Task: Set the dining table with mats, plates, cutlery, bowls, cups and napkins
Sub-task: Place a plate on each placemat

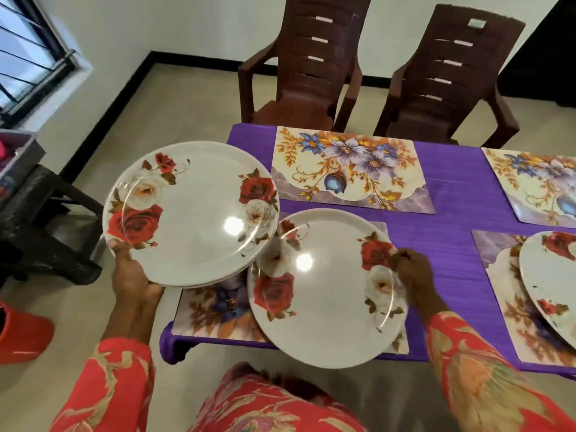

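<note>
My left hand [132,277] grips the near rim of a small stack of white rose-patterned plates [193,210], held in the air left of the table. My right hand [411,269] pinches the right rim of a single rose plate [324,294], which sits over the near-left floral mat [215,310]. Another rose plate [551,275] lies on the near-right mat [498,275]. Two far mats, one at far left [349,169] and one at far right [530,182], are bare on the purple tablecloth [452,213].
Two brown plastic chairs [305,63] [448,73] stand at the table's far side. A dark stool [40,219] with a grey bin [15,157] stands at the left, and a red object [21,335] lies on the floor.
</note>
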`<state>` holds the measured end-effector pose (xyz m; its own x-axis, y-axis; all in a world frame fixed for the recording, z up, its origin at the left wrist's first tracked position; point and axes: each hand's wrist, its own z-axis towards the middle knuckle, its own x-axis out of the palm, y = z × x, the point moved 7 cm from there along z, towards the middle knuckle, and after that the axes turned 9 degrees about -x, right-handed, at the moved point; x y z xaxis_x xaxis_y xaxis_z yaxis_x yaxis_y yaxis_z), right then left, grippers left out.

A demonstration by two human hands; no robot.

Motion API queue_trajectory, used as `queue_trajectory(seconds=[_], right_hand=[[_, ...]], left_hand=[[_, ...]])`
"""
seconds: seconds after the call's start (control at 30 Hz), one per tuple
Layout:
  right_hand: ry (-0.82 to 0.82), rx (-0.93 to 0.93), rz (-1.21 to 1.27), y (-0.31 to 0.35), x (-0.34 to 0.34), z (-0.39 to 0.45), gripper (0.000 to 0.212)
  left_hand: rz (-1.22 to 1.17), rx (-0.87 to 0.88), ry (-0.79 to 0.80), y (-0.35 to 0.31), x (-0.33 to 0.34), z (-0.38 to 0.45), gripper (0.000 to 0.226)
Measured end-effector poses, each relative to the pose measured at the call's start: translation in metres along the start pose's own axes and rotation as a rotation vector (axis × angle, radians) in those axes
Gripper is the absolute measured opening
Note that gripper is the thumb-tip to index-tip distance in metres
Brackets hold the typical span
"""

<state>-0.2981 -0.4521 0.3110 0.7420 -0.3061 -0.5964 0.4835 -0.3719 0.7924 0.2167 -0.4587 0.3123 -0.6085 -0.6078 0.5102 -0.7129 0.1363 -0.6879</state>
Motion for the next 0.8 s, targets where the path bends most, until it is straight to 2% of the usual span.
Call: queue_trajectory(seconds=[0.13,0.23,0.43,0.53,0.67,0.7,0.8], right_hand=[[0.056,-0.025,-0.051,0.013,0.042,0.0,0.027],[0.04,-0.015,-0.087,0.012,0.059,-0.004,0.024],[-0.036,-0.039,-0.204,0.01,0.062,-0.007,0.029],[-0.023,-0.061,-0.226,0.014,0.063,-0.005,0.031],[-0.029,-0.096,-0.187,0.022,0.063,-0.006,0.061],[-0.031,-0.1,-0.182,0.022,0.063,-0.005,0.06],[-0.01,-0.092,-0.208,0.021,0.066,0.0,0.031]], left_hand=[[-0.027,0.003,-0.045,0.008,0.01,-0.006,0.059],[-0.03,-0.021,-0.044,0.014,0.018,-0.011,0.056],[-0.002,-0.028,0.019,0.015,0.032,-0.019,0.058],[0.006,-0.016,0.054,0.014,0.034,-0.022,0.056],[0.017,-0.026,0.099,0.017,0.038,-0.026,0.056],[0.01,-0.033,0.09,0.019,0.038,-0.027,0.058],[-0.019,-0.055,0.036,0.027,0.036,-0.028,0.069]])
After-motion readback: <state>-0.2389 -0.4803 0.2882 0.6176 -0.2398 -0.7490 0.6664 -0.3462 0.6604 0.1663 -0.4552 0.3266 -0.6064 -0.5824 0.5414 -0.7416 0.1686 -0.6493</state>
